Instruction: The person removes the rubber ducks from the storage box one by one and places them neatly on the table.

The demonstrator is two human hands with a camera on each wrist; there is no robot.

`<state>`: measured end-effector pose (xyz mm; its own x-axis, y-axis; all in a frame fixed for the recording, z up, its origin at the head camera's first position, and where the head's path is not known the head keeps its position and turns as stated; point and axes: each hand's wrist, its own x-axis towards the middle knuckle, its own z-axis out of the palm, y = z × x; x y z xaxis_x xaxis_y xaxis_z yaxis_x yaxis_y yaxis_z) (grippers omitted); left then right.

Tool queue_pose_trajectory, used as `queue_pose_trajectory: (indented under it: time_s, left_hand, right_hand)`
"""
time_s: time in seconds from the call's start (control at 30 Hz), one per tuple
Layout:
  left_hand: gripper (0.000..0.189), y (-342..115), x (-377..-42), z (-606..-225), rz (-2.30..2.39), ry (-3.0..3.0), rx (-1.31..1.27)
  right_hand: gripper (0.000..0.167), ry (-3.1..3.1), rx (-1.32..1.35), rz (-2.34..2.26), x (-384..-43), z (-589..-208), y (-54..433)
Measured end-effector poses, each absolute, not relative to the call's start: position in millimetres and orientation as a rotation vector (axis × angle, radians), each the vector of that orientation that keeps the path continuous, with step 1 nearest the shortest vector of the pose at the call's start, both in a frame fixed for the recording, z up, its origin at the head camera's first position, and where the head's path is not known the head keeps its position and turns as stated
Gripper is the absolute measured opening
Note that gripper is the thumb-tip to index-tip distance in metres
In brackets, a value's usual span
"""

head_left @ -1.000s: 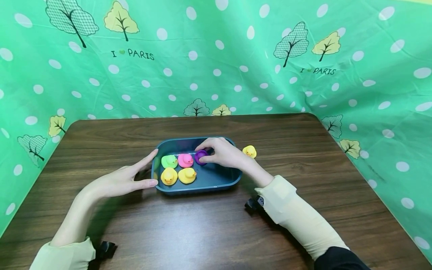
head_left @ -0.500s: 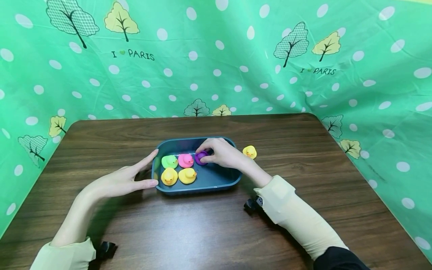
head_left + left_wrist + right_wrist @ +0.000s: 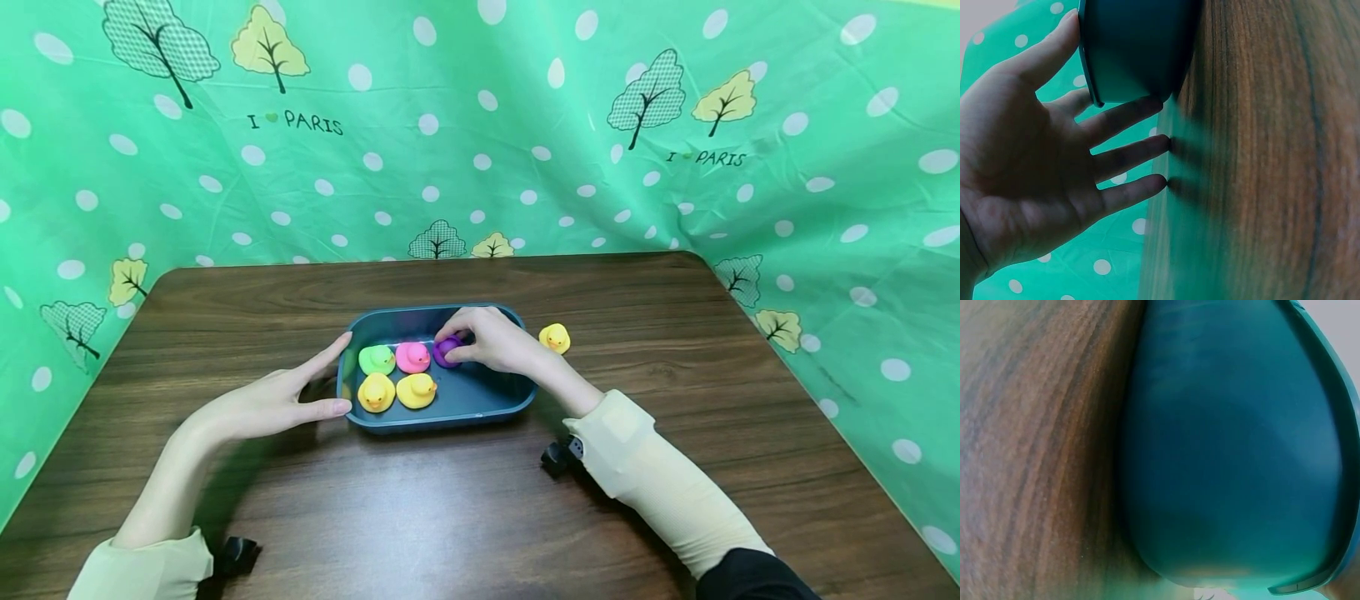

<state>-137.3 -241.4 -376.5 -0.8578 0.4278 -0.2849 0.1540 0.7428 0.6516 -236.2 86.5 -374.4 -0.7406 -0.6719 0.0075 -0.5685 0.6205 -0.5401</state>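
Midway along the tray (image 3: 480,415), a purple toy (image 3: 444,353) is pinched by the right hand (image 3: 492,337), whose fingers half hide its shape. Four ducks (image 3: 377,359), green, pink and yellow, sit toward the left edge, where the left hand (image 3: 277,403) rests, fingers straight. Past the right edge, the wrist (image 3: 551,371) slightly covers another yellow duck (image 3: 555,337).

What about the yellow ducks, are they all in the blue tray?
No, one yellow duck sits on the table, outside the blue tray.

The head view is bright, with pale glare on the tabletop (image 3: 420,508); both wrist views are dimmer and softer, the left hand (image 3: 1047,144) in shade.
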Motion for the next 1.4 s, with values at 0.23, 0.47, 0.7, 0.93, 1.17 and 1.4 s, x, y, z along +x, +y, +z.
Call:
queue_pose_trajectory:
  time_s: [0.23, 0.47, 0.7, 0.93, 1.17, 1.4]
  left_hand:
    - [0.092, -241, -138, -376, 0.889, 2.524, 0.443]
    - [0.092, -242, -138, -376, 0.886, 2.531, 0.448]
    - [0.093, -242, -137, -375, 0.897, 2.522, 0.447]
    - [0.093, -241, -137, -374, 0.888, 2.527, 0.440]
    - [0.094, -242, -137, -375, 0.885, 2.529, 0.444]
    - [0.093, -242, -137, -375, 0.884, 2.528, 0.446]
  right_hand:
    - [0.024, 2.641, -1.045, -0.787, -237, -374, 88]
    - [0.023, 2.623, -1.049, -0.832, -236, -370, 90]
    - [0.022, 2.613, -1.069, -0.884, -235, -362, 95]
    - [0.022, 2.599, -1.099, -0.928, -235, -350, 100]
    - [0.020, 2.618, -1.110, -0.931, -234, -337, 107]
    - [0.022, 2.620, -1.110, -0.966, -236, -324, 119]
